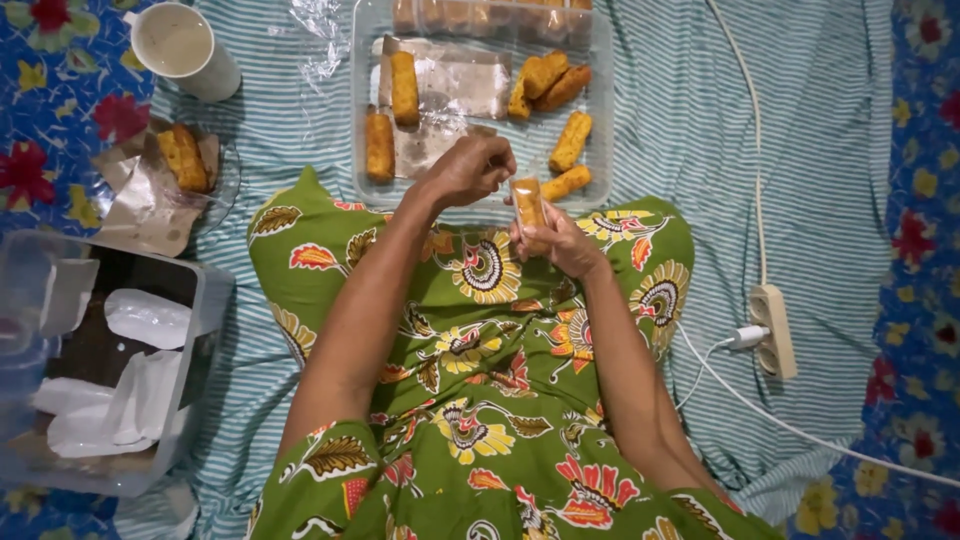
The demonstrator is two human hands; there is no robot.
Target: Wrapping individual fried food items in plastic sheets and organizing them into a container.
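1. My right hand holds a golden fried roll in clear plastic wrap over my lap.
2. My left hand pinches the wrap's top (fingers closed).
3. Just past them sits a clear plastic tray with more rolls.

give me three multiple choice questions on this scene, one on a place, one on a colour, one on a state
1. Where is the clear tray of fried sticks?
A. ahead of the knees
B. on the lap
C. inside the white cup

2. What colour is the cup?
A. red
B. white
C. black

3. What is the right hand doing?
A. lying flat and empty
B. holding a wrapped stick
C. gripping the cable

Answers:
1 A, it lies on the striped cloth beyond the knees.
2 B, it is plainly white.
3 B, its fingers close around the stick.
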